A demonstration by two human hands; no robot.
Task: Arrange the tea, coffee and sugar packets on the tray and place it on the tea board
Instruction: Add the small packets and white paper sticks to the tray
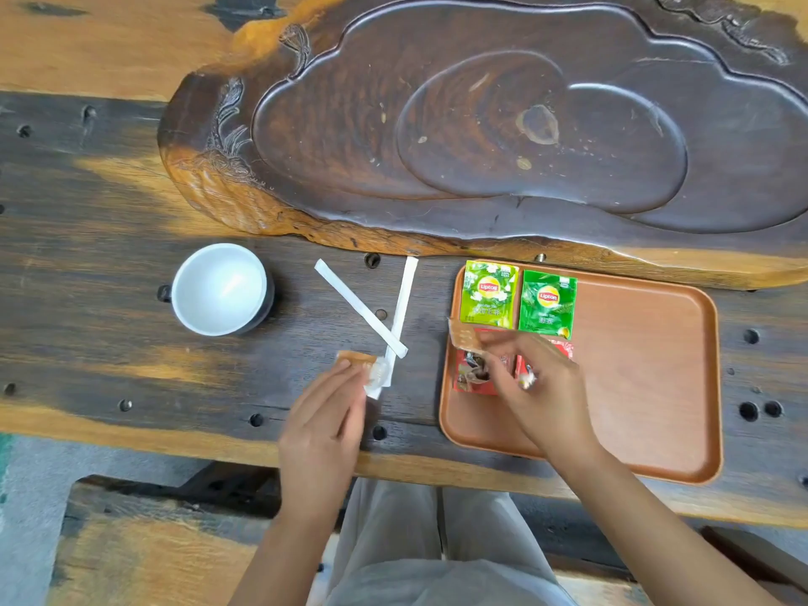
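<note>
1. So, the orange-brown tray (634, 387) is taken as the landmark here; it is seen lying flat on the dark wooden desk (109, 255), just in front of the big carved tea board (503, 124), not on it.
2. Two green Lipton tea packets are laid side by side in the tray's far left corner: a lighter green one (489, 294) on the left, a darker green one (547, 304) right next to it.
3. Two red packets (474, 373) are placed just nearer than the green ones on the tray, mostly covered by the right hand, so their print can't be read.
4. The right hand (542, 387) is held over the tray's left part, its fingers pinched on a small brown packet (464, 336) that is lifted above the red ones.
5. The left hand (325, 422) is found left of the tray, over the desk, clamped on another small brown packet (356, 360) between thumb and fingers. It's blurred, so the details can't be made out.
6. Two long white sugar sticks (363, 310) are left crossed on the desk, just left of the tray, one end near the left hand.
7. A white cup (221, 288) is set upright further left of the tray, well apart from it.
</note>
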